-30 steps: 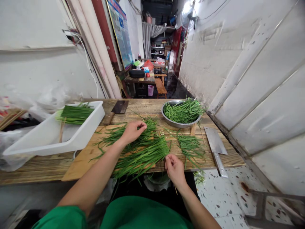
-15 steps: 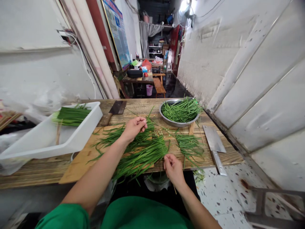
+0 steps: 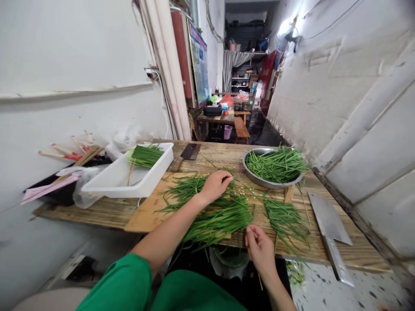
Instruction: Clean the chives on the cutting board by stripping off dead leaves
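Note:
A loose spread of garlic chives [image 3: 217, 220] covers the right part of a wooden cutting board [image 3: 145, 216] and the table beside it. Over the upper edge of the spread, my left hand [image 3: 216, 186] has its fingers curled and pinched together; whatever is in them is hidden. At the table's front edge, next to the cut ends of the chives, my right hand [image 3: 260, 247] is closed in a pinch. Below it hangs a thin yellowish strand [image 3: 260, 280]; I cannot tell whether the fingers hold it. A smaller pile of chives [image 3: 285, 220] lies to the right.
A metal bowl [image 3: 248, 172] heaped with chives stands at the back right. Right of it lies a cleaver [image 3: 330, 220]; a darker cleaver [image 3: 190, 152] lies behind the board. At left, a white plastic tray [image 3: 110, 188] holds a chive bundle [image 3: 145, 156]. A wall [image 3: 366, 129] borders the right side.
My view has turned to the left, so everything appears further right and more of the left side shows. Both hands keep nearly the same places and closed shapes over the chives.

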Motion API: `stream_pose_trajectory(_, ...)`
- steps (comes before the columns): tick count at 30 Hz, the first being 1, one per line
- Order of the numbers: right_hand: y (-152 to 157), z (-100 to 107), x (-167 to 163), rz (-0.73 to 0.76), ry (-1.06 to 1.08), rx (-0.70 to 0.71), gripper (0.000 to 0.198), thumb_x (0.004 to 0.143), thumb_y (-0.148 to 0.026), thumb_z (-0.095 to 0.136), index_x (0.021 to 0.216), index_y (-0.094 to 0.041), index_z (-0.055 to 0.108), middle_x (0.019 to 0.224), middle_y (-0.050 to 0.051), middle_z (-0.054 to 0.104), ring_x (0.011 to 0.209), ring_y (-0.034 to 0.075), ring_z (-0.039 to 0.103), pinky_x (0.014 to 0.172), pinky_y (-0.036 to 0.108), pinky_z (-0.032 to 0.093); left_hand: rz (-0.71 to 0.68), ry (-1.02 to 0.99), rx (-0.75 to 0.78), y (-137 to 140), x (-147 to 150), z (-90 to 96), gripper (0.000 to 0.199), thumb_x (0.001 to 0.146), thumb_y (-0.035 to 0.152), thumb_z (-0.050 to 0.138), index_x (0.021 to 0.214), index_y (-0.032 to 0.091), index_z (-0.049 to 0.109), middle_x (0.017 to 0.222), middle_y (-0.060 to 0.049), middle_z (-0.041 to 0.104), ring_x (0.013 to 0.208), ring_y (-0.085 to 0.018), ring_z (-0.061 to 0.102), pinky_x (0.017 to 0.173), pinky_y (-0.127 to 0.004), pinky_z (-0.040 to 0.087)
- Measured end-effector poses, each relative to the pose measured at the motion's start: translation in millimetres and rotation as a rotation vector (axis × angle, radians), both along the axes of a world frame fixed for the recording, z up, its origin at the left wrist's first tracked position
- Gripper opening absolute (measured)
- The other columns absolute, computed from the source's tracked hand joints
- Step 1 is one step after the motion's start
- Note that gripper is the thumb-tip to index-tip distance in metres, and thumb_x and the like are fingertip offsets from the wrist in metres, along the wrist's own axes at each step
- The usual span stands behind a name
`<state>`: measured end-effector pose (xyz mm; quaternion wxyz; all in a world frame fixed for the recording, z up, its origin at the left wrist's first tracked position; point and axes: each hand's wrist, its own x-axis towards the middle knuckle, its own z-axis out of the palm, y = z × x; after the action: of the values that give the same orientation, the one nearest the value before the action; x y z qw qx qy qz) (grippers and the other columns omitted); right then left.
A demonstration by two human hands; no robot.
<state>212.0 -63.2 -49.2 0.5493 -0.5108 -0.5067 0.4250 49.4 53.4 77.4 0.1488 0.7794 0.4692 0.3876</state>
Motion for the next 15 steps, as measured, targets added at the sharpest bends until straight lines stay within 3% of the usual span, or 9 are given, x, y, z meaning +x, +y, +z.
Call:
stream_pose_trajectory(4,-0.1,-2.2,-0.1,0.017,0.018,-0.035,0.036,0.078,-0.053,0.049,0.073,-0.017,0.056,0.042,-0.005,0.045,0.028,0.008,0.033,0.028,0.019,0.024,0.012,-0.316,0.037,-8.0,-3.3,31.2,0.019,0.082,0.03,0.045,0.083,0.016,0.057,0.073,-0.003,0.061,0.063,-0.012,0.052,0.063,-0.024,0.041)
stream_pose_trajectory(8,1.2,-0.5,-1.8,-0.002,0.008,-0.022,0.035,0.079,-0.051,0.048,0.072,-0.017,0.055,0.043,-0.005,0.045,0.03,0.008,0.035,0.029,0.019,0.026,0.008,-0.698,-0.141,-3.4,-19.2,49.4,0.024,0.081,0.038,0.045,0.079,0.015,0.049,0.068,-0.001,0.057,0.05,-0.006,0.044,0.048,-0.019,0.035)
stream_pose_trajectory(11,2.1,3.0,-2.8,-0.011,0.005,0.004,0.033,0.08,-0.049,0.047,0.072,-0.018,0.055,0.043,-0.005,0.045,0.032,0.008,0.037,0.031,0.019,0.027,-0.06,-0.728,-0.379,3.0,-26.4,40.1,0.026,0.075,0.04,0.053,0.074,0.014,0.049,0.065,0.0,0.054,0.043,-0.003,0.034,0.038,-0.016,0.022)
stream_pose_trajectory(15,2.4,8.0,-3.1,0.004,-0.007,0.01,0.03,0.083,-0.044,0.045,0.072,-0.018,0.053,0.045,-0.005,0.045,0.034,0.008,0.038,0.032,0.018,0.027,0.004,-0.578,-0.57,9.0,-17.3,3.8,0.031,0.07,0.042,0.058,0.078,0.012,0.056,0.052,0.005,0.044,0.036,-0.002,0.023,0.037,-0.017,0.013)
